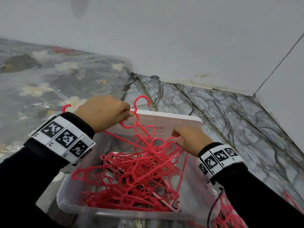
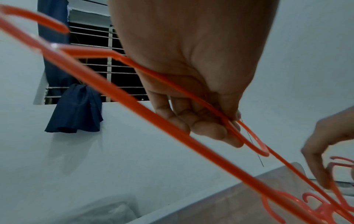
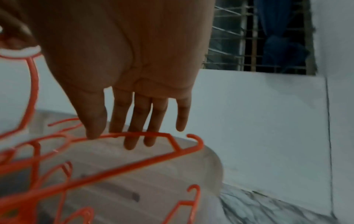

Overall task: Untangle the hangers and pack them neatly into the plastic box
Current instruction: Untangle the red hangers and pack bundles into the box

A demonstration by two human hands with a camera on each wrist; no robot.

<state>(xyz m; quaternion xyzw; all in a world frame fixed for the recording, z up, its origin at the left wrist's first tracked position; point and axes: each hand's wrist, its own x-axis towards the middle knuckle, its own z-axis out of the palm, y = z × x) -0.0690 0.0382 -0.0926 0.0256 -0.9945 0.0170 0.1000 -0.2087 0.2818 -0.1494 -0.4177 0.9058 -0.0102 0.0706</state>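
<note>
Plastic box [image 1: 77,209]: clear, open-topped, sitting on the marble-patterned floor [image 1: 230,112]; its white lid [image 1: 172,118] stands against the box's far side.
Box contents: a tangled heap of pink hangers [image 1: 131,178] fills the box and rises above its rim; darker objects under the heap cannot be made out.
Outside the box: more pink hangers [image 1: 228,216] lie on the floor just beside the box's right near corner.
Left of the box: a flower-printed bedcover under clear plastic sheeting [image 1: 41,76].
Left hand [image 1: 105,112]: raised over the box's far-left corner, fingers curled around the neck of one lifted hanger [image 1: 131,119]; the hook points up above the lid, and the hanger's arm runs down into the heap. The left wrist view shows the fingers [image 2: 206,130] clamped on the hanger.
Right hand [image 1: 189,139]: lower, over the box's right side, fingers nearly straight and pointing down; thumb and fingertips [image 3: 132,142] pinch the curved top bar of a hanger on the heap.
Wristbands [image 1: 64,137]: white, with black square code markers; no readable writing.
</note>
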